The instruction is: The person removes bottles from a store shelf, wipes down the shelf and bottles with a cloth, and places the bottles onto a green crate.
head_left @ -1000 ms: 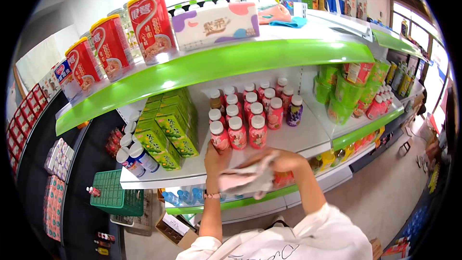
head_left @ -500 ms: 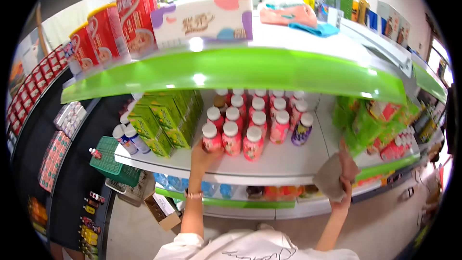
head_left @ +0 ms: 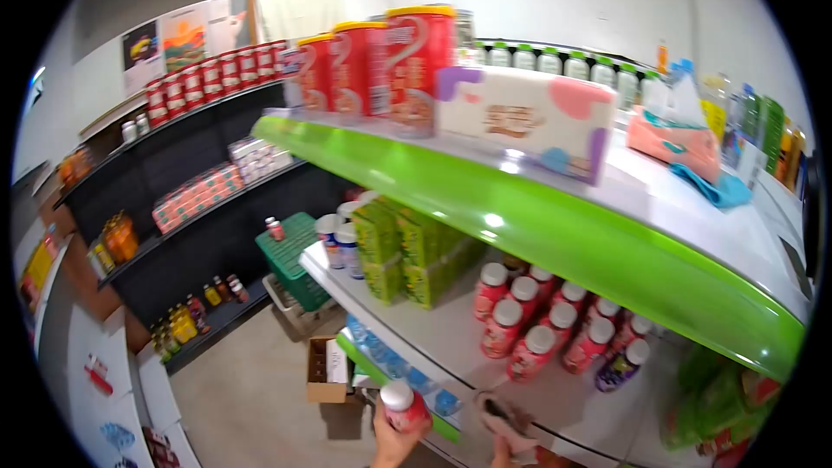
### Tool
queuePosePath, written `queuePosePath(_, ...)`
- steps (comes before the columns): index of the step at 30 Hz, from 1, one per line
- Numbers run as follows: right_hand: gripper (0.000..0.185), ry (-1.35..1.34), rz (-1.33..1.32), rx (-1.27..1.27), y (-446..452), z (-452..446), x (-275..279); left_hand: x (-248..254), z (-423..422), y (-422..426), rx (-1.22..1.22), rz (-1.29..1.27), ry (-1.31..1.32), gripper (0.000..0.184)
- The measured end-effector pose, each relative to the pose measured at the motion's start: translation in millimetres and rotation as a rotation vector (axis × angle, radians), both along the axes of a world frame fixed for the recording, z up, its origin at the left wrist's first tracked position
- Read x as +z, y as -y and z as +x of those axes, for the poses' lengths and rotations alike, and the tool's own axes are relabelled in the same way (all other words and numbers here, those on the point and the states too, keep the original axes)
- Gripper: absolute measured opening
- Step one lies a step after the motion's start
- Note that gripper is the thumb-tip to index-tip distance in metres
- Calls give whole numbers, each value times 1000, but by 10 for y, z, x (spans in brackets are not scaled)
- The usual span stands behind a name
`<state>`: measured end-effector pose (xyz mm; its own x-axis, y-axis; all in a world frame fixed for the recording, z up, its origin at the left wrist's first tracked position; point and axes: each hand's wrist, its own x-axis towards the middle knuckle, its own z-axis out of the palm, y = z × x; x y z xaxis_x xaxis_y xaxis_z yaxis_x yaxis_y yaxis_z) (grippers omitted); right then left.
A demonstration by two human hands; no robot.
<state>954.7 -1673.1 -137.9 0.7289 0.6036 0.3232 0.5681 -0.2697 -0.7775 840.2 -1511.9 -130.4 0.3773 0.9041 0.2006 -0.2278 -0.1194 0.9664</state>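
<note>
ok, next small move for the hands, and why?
I'd bring the cloth in the right hand across to the white-capped pink bottle. The left hand holds that bottle away from the other bottles on the shelf, and a gap separates it from the cloth. Wiping seems likely, though that's a judgement.
</note>
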Motion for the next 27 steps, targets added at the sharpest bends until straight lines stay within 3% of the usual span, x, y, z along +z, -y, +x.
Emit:
queuePosePath(1,21,15,-179,87,-108,-110,106,-204,-194,97,-31,-149,22,65)
queuePosePath(3,20,-631,-147,384,-350,-356,-252,-708,-385,382,34,-217,237,73)
queuePosePath(4,19,-957,-173,487,-468,-485,-468,-925,-531,464,67,-158,176,73)
queuePosePath(5,20,-1099,-200,586,-566,-615,-544,-1142,-707,539,101,-101,111,73)
queuePosePath(7,23,-1162,-241,770,-826,-854,-590,-1632,-1114,659,212,12,-156,79)
queuePosePath(10,28,-1192,-307,974,-1138,-1232,-613,-1245,-1570,824,324,-280,67,77)
queuePosePath(13,33,-1212,-341,1137,-1397,-1648,-593,-1054,-2092,736,440,-62,-186,73)
queuePosePath(14,35,-1215,-347,1190,-1463,-1798,-591,-1068,-2172,769,516,-263,4,65)
queuePosePath(15,37,-1216,-337,1240,-1533,-1942,-591,-1090,-2318,720,512,-301,24,62)
queuePosePath(17,41,-1189,-302,1353,-1649,-2227,-592,-796,-2517,623,485,-302,332,59)
queuePosePath(19,46,-1126,-253,1459,-1724,-2579,-510,-557,-2694,481,593,-201,375,53)
queuePosePath(20,46,-1005,-284,1510,-1777,-2706,-169,-370,-2855,385,687,-42,182,70)
queuePosePath(23,54,-1147,-229,1537,-1988,-3216,-229,-290,-3259,116,802,255,-8,68)
queuePosePath(26,62,-1537,-650,1365,-2106,-3469,-58,-90,-3669,-21,892,509,-515,69)
queuePosePath(27,62,-1575,-770,1277,-2176,-3554,-49,-103,-3766,-58,906,526,-521,71)
